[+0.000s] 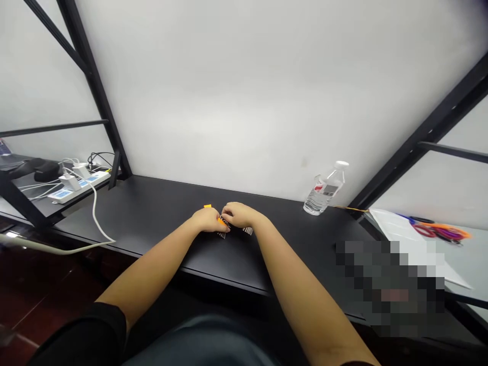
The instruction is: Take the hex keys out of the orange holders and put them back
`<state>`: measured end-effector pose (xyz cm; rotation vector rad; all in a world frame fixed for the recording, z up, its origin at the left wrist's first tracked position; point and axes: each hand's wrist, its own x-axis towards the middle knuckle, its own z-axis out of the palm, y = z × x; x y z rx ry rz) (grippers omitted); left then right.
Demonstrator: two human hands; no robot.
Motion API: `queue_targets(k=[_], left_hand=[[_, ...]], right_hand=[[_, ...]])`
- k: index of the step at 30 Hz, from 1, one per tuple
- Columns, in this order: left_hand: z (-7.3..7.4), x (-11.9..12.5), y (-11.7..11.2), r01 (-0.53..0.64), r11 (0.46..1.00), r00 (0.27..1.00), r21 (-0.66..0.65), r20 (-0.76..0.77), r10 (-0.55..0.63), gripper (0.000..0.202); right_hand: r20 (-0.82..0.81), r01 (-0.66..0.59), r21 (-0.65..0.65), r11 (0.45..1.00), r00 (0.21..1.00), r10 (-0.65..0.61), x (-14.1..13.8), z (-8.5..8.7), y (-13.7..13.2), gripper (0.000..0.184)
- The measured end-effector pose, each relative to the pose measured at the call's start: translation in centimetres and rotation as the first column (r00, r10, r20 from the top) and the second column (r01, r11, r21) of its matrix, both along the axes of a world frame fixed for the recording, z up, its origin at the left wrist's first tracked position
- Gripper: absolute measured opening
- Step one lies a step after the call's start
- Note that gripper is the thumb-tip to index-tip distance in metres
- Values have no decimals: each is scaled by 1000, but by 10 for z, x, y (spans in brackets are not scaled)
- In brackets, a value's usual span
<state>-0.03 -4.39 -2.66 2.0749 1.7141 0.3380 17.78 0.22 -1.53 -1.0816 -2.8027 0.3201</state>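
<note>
Left hand [208,219] and right hand [241,214] curl closed over a small orange-and-striped part [224,222], on the surface [145,213] left of the water bottle [324,189]; hold firmness hidden. Risk: slack fingers could drop it.

1. the left hand [207,219] and right hand [240,214] sit side by side mid-table, over a small striped piece [224,227].
2. a water bottle [324,190] stands near the table's [152,213] back edge, right of the hands.
3. beyond the left end, a power strip [80,185] lies on a separate surface; its cable [95,213] crosses the table's left front corner.
4. beyond the right end, scissors [423,229] lie beside a sheet of paper [396,229].
</note>
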Motion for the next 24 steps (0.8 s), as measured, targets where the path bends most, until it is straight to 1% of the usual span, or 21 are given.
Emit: queue_targets(k=[2, 3, 6, 9, 13, 16, 20, 22, 24], left_hand=[[-8, -6, 2, 15, 1000, 985, -6, 171, -14, 42], [-12, -7, 3, 27, 999, 963, -17, 270, -22, 39], [-20, -5, 7, 41, 999, 852, -32, 523, -18, 36], [-24, 2, 8, 42, 998, 756, -39, 655, -6, 35], [-24, 7, 6, 103, 992, 650, -70, 759, -13, 32], [-22, 6, 4, 141, 984, 606, -105, 796, -2, 35], [-19, 3, 4, 171, 975, 600, -144, 800, 13, 40], [-17, 1, 4, 182, 970, 610, -159, 793, 16, 41], [-16, -2, 5, 190, 966, 622, -177, 782, 22, 41]], right_hand=[[-101, -16, -25, 1000, 995, 13, 3, -3, 1, 23], [-165, -13, -45, 999, 986, 5, 6, -4, 0, 24], [-325, 26, -131, 991, 943, -68, 17, -6, -6, 31], [-381, 63, -185, 981, 915, -130, 24, -7, -10, 38], [-386, 90, -154, 984, 911, -144, 25, -7, -10, 45], [-393, 117, -100, 988, 907, -147, 24, -9, -6, 46], [-401, 235, -19, 972, 889, -223, 24, -14, 2, 48], [-375, 320, 9, 947, 879, -294, 24, -15, 5, 48], [-309, 395, 28, 918, 877, -368, 23, -15, 7, 48]])
